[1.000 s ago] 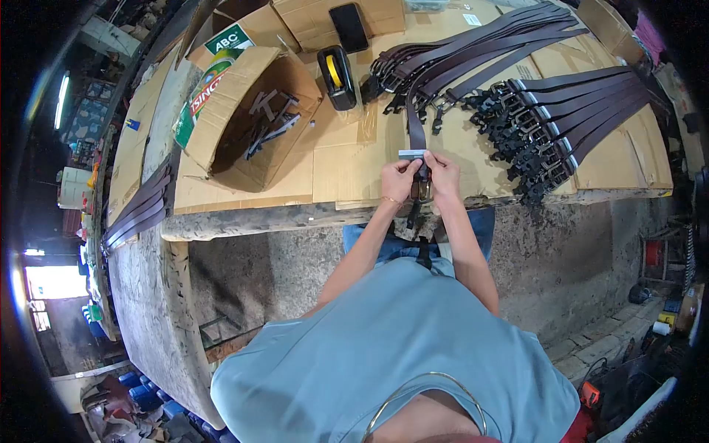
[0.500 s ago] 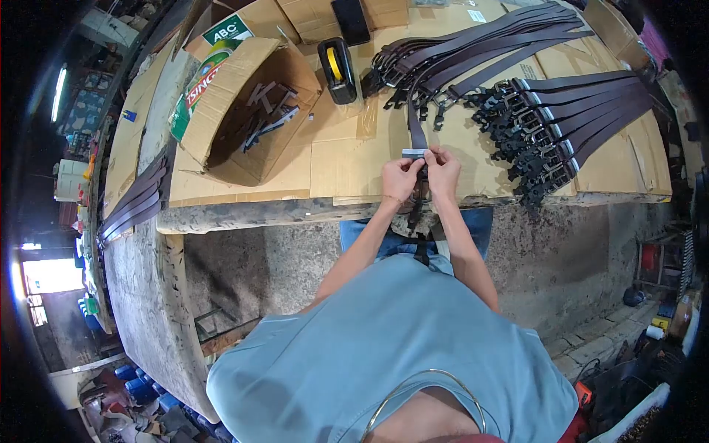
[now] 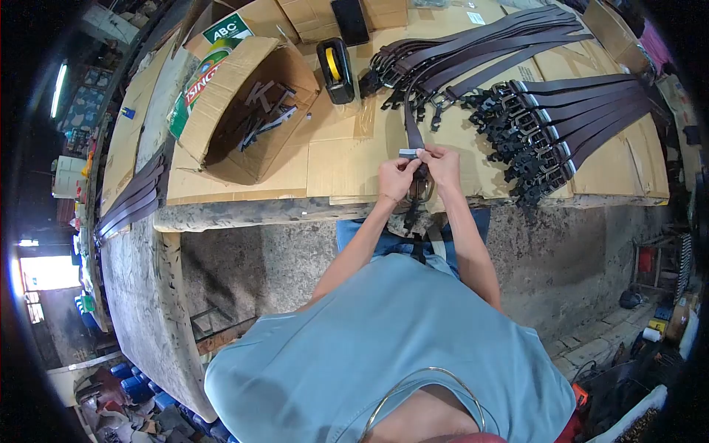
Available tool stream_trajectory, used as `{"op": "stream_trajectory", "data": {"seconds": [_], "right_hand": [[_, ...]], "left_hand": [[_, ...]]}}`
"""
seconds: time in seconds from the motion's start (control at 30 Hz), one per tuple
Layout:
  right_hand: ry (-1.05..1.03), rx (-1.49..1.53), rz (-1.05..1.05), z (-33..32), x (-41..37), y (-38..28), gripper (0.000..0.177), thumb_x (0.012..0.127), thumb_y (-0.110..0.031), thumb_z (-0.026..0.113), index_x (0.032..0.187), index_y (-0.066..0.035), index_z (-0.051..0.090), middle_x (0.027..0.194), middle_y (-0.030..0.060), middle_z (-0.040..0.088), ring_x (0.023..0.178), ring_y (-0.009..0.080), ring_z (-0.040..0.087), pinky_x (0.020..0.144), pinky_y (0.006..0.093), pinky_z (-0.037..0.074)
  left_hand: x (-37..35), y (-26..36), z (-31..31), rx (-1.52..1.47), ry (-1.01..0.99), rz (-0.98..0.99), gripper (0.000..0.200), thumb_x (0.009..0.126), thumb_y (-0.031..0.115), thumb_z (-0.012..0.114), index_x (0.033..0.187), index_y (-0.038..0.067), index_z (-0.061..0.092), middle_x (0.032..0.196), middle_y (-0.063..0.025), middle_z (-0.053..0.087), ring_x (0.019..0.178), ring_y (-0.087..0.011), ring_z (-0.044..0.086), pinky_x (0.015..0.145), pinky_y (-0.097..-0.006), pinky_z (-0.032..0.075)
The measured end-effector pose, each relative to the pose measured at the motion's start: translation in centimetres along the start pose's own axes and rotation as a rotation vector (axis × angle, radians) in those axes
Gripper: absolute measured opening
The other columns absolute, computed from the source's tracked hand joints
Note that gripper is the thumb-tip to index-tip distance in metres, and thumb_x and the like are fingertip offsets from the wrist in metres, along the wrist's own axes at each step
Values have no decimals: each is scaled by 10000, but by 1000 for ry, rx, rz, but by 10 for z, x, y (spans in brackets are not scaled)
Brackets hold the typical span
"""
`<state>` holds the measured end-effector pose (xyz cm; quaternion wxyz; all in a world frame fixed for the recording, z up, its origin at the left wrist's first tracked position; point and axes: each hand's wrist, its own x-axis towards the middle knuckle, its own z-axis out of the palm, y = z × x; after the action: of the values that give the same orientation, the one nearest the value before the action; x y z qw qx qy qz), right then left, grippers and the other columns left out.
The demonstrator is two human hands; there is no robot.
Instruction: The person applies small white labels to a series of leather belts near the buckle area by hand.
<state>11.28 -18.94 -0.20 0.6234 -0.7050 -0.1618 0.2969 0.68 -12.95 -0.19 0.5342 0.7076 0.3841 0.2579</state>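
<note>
At the table's front edge, a dark brown belt [image 3: 413, 133] runs up from my hands toward the pile. A small white and grey label strip [image 3: 408, 153] lies across its strap. My left hand [image 3: 397, 179] is closed in a pinch on the belt, just below the strip. My right hand [image 3: 442, 168] pinches the strip's right end between thumb and fingers. Below my fingers hangs the belt's buckle end [image 3: 422, 190], with a black piece dangling past the edge. My fingertips partly hide how the strip sits around the strap.
A tilted cardboard box [image 3: 193, 140] holds loose label strips [image 3: 275, 118]. Behind is a black tape dispenser [image 3: 336, 70] with a yellow core. Belts lie in a back pile [image 3: 480, 55] and a fanned row [image 3: 583, 118] at right; several straps [image 3: 136, 196] lie far left.
My right fingers have shifted slightly across the label strip, and the buckle below shows more clearly. The view has moved a little; the rest stays put.
</note>
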Motion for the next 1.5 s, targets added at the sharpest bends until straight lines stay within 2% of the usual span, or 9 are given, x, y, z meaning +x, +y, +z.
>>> {"op": "stream_trajectory", "data": {"seconds": [0.07, 0.17, 0.23, 0.6, 0.77, 1.07, 1.17, 1.4, 1.5], "right_hand": [[9, 68, 77, 0, -2, -7, 337, 747, -36, 697, 1038, 100, 595, 902, 115, 654, 746, 131, 604, 679, 236, 481], [-14, 244, 84, 4, 4, 3, 360, 736, -26, 702, 1048, 103, 579, 893, 117, 648, 755, 136, 607, 694, 234, 483], [-9, 251, 54, 7, 1, 1, 362, 734, -38, 702, 1044, 105, 582, 886, 123, 652, 758, 145, 610, 689, 241, 480], [-159, 94, 31, -7, -7, -14, 412, 786, -115, 694, 1112, 96, 558, 978, 123, 643, 801, 137, 604, 705, 233, 462], [-292, -148, 38, -16, 0, -12, 254, 816, -134, 646, 974, 64, 645, 835, 87, 661, 723, 114, 568, 649, 262, 441], [-249, 149, 82, -4, -1, -2, 207, 839, -125, 617, 924, 60, 657, 743, 66, 641, 661, 116, 542, 622, 272, 426], [-220, 74, 92, -2, -2, -3, 207, 841, -126, 618, 909, 65, 661, 749, 79, 646, 643, 123, 545, 606, 277, 430], [-202, -142, -40, 3, -9, -11, 211, 840, -127, 606, 885, 72, 663, 716, 92, 650, 604, 136, 546, 572, 303, 431], [-174, -234, -60, 9, -13, -17, 211, 854, -136, 595, 871, 64, 658, 686, 42, 612, 604, 99, 491, 566, 274, 394]], "left_hand": [[1, -6, 0, -28, -5, -26, 294, 818, 216, 667, 673, -37, 629, 543, 2, 535, 506, -51, 436, 455, -246, 354], [4, -6, 1, -364, -55, -75, 240, 786, 197, 706, 771, -38, 655, 651, -58, 632, 543, -82, 535, 502, -242, 432], [4, 2, 2, -529, 77, -136, 211, 797, 163, 698, 861, -30, 643, 757, -60, 650, 630, -91, 586, 551, -227, 466], [19, -9, -14, -516, -81, -130, 152, 790, 69, 679, 891, -39, 645, 788, -66, 660, 665, -102, 604, 602, -242, 501], [16, -8, -14, -510, -68, -134, 152, 786, 75, 683, 883, -38, 651, 784, -62, 658, 659, -99, 600, 598, -251, 501], [21, -14, -18, -391, -63, -149, 173, 762, 98, 719, 868, -27, 666, 759, -43, 650, 625, -80, 570, 562, -235, 469], [28, -27, -18, -360, -93, -131, 224, 757, 81, 725, 917, -50, 640, 817, -58, 652, 674, -100, 598, 587, -229, 490], [29, -15, -31, -578, -205, -306, 190, 799, 75, 675, 934, -50, 627, 808, -70, 643, 663, -128, 606, 604, -243, 501], [28, -16, -36, -725, -238, -328, 166, 837, 73, 625, 946, -52, 618, 837, -87, 641, 701, -145, 616, 634, -269, 516]]}}
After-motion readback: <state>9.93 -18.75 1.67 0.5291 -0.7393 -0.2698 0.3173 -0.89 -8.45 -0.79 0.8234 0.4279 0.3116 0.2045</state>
